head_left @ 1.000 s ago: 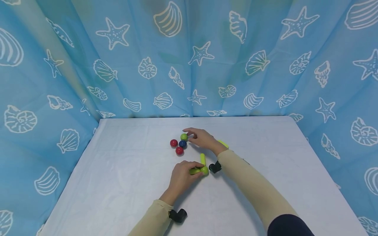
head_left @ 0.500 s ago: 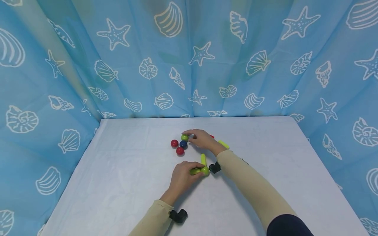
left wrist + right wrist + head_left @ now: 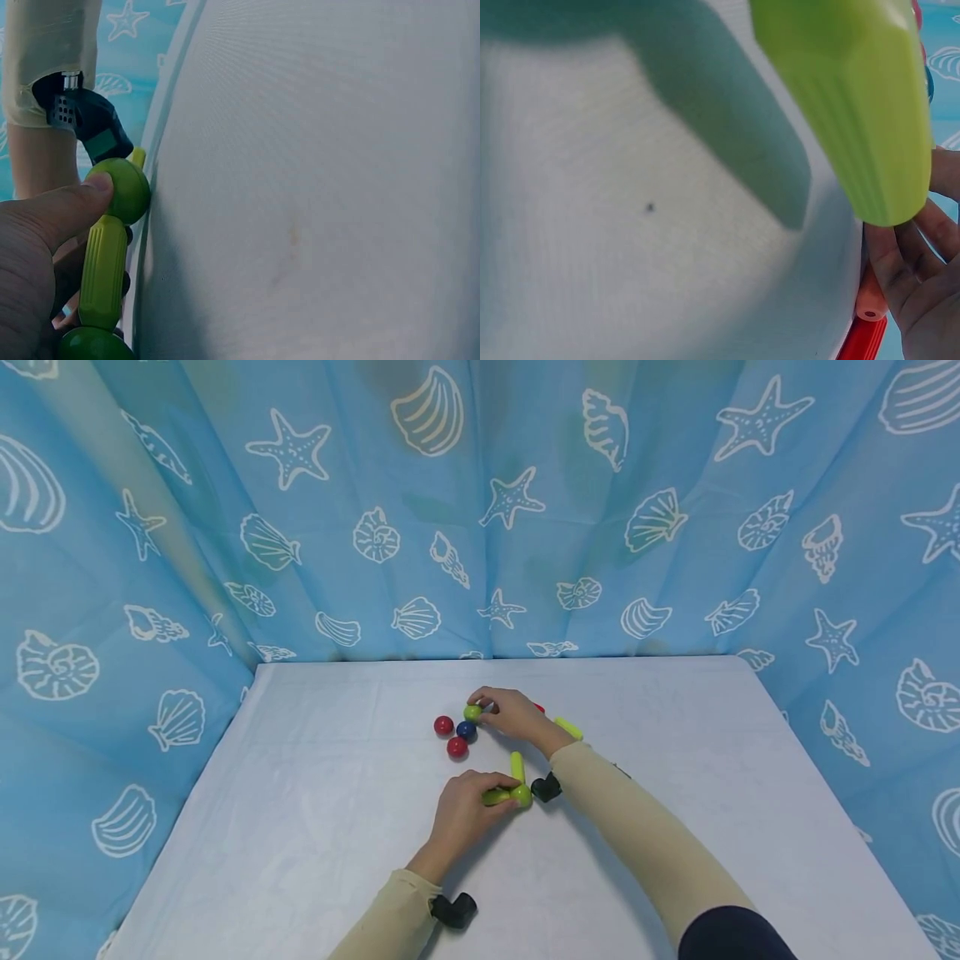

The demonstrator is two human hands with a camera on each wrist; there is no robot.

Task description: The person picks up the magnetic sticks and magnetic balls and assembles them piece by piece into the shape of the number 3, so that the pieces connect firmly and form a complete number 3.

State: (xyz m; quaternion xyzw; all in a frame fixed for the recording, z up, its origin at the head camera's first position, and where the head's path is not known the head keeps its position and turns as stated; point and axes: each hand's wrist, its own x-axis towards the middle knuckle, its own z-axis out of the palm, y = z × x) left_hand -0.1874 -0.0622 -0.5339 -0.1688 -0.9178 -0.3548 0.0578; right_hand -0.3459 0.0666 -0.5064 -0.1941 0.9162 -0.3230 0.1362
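Just behind the blue ball [image 3: 466,731], a green ball [image 3: 472,713] is pinched by the right hand [image 3: 512,713]; in front, a stick toy [image 3: 521,796] is pinched by the left hand [image 3: 462,805], likely to steady it.

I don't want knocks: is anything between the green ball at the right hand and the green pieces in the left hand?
The blue ball crowds the green ball, slightly left of the straight way, so sliding might brush it. Past that, nothing visible blocks the way to the green pieces in the left hand.
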